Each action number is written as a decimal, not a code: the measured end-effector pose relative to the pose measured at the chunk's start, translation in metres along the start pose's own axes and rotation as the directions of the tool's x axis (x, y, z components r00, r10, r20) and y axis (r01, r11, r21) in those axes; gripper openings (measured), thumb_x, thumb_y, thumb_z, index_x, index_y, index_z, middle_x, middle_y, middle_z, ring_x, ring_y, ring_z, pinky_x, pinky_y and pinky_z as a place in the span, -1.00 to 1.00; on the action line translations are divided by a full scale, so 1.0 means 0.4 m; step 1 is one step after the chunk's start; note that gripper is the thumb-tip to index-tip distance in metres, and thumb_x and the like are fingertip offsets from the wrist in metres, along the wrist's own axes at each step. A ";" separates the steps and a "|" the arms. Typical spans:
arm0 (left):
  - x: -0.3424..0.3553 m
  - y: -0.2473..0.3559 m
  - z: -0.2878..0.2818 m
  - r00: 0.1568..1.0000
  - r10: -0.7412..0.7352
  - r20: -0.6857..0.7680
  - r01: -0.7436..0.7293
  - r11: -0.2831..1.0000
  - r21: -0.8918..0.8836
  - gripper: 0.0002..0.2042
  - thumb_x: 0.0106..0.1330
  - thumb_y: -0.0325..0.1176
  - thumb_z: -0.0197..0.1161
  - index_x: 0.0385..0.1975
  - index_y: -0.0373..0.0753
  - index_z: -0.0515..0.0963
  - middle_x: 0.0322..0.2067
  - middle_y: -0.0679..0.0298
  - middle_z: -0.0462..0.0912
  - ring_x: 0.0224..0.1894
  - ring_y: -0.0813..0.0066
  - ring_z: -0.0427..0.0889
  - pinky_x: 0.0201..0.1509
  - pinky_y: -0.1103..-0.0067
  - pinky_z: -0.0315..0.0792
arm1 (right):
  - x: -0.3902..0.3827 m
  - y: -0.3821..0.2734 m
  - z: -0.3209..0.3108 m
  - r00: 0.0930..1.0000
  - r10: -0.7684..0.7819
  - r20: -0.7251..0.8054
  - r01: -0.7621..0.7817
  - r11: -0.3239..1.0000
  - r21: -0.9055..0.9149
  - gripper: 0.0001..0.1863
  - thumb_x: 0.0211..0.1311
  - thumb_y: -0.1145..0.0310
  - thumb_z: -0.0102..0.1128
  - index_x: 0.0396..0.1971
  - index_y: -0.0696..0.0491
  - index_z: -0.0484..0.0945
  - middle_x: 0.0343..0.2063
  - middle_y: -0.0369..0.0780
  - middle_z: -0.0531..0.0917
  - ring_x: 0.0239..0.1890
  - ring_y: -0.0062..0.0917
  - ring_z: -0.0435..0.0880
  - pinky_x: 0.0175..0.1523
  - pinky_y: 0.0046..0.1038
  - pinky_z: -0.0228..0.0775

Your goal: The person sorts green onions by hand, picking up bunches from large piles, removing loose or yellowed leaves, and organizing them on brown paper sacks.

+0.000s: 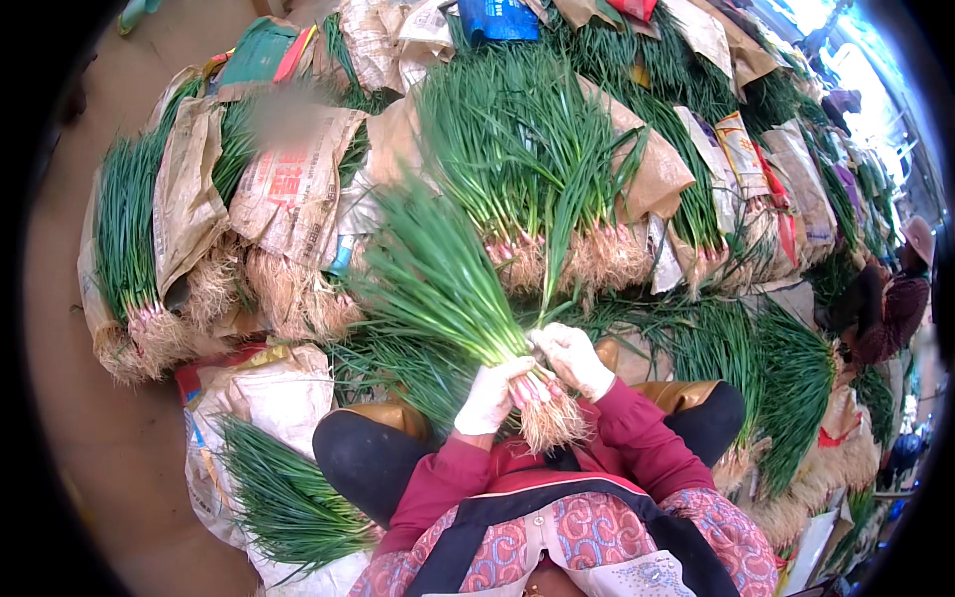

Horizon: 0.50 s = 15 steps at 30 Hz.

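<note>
My left hand [487, 396], in a white glove, is closed round a bunch of green garlic [448, 289] just above its pinkish-white bases. The leaves fan up and left, smeared by motion, and the pale roots [552, 423] hang toward my lap. My gloved right hand [572, 358] is close beside the bunch on its right. Its fingers are pinched on a thin stalk [547, 284] whose leaves rise over the pile ahead; the stalk's lower end is hidden by my fingers.
Ahead, a large pile of green garlic [527, 149] leans on sacks, roots toward me. More bundles lie under woven sacks [288, 189] at left and beside my crossed legs. One loose bundle [288, 488] rests on a white sack at lower left. Another person [890, 298] sits at far right.
</note>
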<state>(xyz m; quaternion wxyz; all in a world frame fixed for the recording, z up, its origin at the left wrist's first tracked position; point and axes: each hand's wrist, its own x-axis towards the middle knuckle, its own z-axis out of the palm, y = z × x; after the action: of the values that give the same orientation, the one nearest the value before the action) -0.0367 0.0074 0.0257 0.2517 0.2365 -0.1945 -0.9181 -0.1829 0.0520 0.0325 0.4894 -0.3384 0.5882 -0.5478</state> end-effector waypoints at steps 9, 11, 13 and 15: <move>-0.014 0.013 -0.018 0.998 -0.058 0.011 0.054 0.968 0.245 -0.78 0.11 -0.51 0.10 -0.24 -0.42 0.43 -0.41 0.05 0.57 -0.40 0.24 0.63 -0.38 0.42 0.56 | 0.036 -0.074 0.012 0.886 -0.397 0.239 0.393 0.373 -0.840 -0.71 0.22 0.20 -0.05 -0.59 0.06 0.43 -0.66 -0.12 0.48 -0.54 -0.17 0.49 -0.41 -0.27 0.34; -0.014 0.010 0.003 1.000 -0.012 0.002 0.012 0.994 0.109 -0.77 0.11 -0.51 0.10 -0.22 -0.42 0.43 -0.40 0.06 0.57 -0.41 0.24 0.63 -0.38 0.40 0.56 | 0.042 -0.030 -0.006 0.925 -0.333 0.184 0.360 0.612 -0.704 -0.69 0.25 0.19 -0.07 -0.58 0.07 0.44 -0.69 -0.18 0.49 -0.60 -0.29 0.50 -0.45 -0.33 0.34; -0.033 0.027 0.033 0.999 -0.027 0.044 0.028 1.000 -0.010 -0.73 0.10 -0.50 0.11 -0.18 -0.42 0.42 -0.35 0.09 0.56 -0.38 0.24 0.62 -0.35 0.37 0.57 | 0.063 -0.016 -0.025 0.962 -0.194 -0.189 0.081 0.872 -0.483 -0.68 0.28 0.19 -0.08 -0.59 0.07 0.44 -0.69 -0.23 0.50 -0.62 -0.42 0.51 -0.47 -0.38 0.34; -0.025 0.005 0.033 0.996 -0.052 0.070 0.055 0.998 -0.042 -0.68 0.09 -0.47 0.14 -0.13 -0.39 0.40 -0.31 0.10 0.55 -0.32 0.22 0.61 -0.29 0.32 0.56 | 0.094 0.095 -0.103 0.914 0.047 -0.402 -0.079 0.995 -0.063 -0.68 0.30 0.20 -0.11 -0.57 0.07 0.46 -0.67 -0.31 0.52 -0.63 -0.63 0.49 -0.50 -0.47 0.33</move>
<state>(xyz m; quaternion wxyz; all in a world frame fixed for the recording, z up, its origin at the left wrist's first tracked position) -0.0353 0.0145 0.0407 0.2253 0.2042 -0.1762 -0.9362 -0.2276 0.0361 -0.0158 0.3627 -0.2188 0.7072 -0.5661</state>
